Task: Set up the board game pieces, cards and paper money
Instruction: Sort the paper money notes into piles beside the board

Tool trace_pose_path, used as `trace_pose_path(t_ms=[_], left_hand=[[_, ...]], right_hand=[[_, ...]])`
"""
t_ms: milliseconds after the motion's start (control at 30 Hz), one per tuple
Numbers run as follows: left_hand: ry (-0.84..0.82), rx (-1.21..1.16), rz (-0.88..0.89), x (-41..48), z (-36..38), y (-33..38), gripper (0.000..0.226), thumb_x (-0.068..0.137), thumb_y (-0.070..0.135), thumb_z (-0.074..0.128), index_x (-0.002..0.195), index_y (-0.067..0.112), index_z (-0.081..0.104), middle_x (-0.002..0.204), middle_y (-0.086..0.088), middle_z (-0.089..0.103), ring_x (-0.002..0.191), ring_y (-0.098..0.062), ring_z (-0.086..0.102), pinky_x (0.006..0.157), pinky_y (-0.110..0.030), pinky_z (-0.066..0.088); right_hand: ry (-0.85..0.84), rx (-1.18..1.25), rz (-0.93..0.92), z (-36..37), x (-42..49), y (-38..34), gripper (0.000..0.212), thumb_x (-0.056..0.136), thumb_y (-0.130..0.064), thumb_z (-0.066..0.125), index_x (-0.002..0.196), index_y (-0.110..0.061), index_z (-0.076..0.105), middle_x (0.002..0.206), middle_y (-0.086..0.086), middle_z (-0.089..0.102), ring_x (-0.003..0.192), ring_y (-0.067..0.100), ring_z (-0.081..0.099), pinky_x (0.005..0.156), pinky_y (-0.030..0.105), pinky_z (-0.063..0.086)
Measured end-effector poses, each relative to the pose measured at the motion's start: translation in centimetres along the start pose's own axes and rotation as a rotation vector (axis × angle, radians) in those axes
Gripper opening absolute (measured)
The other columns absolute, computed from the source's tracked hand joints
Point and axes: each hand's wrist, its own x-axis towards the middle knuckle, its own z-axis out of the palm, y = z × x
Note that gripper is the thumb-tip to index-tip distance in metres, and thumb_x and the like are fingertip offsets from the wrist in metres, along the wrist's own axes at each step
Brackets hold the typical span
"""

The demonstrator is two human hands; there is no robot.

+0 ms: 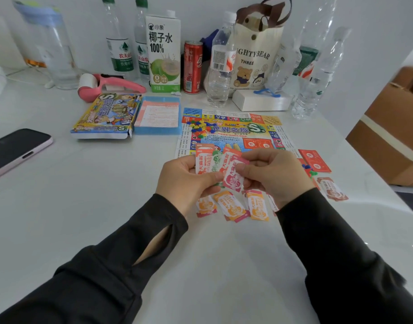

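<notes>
Both hands up over white bench (83, 206), just in front of game board (233, 134). Left hand (184, 178) pinched closed on fanned paper money (210, 163); right hand (273, 174) pinches pink note (233, 178) w/ thumb + fingers. More orange notes (233, 205) lie on bench below hands.

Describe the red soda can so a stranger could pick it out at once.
Look along the back wall, where drinks stand in a row behind the game board. Just right of the tall white coconut water carton stands the red soda can, with a clear water bottle on its other side. It is the only metal can and the only red container there.
</notes>
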Motion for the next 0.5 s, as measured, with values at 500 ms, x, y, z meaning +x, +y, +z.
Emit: trace_pose_path(t_ms=[500], left_hand=[[-0.025,-0.105,-0.086,-0.16,0.32,0.10,0.023,0.091,0.006,0.053,0.074,0.019,0.063,0.078,0.000,0.069,0.058,-0.014,0.069,0.046,-0.018,0.053]], right_hand=[[0.021,-0.166,0.050,-0.30,0.00,-0.31,0.018,0.085,-0.007,0.064,0.067,-0.009,0.063,0.041,-0.005,0.055,0.036,0.004,0.049,0.046,0.018,0.049]])
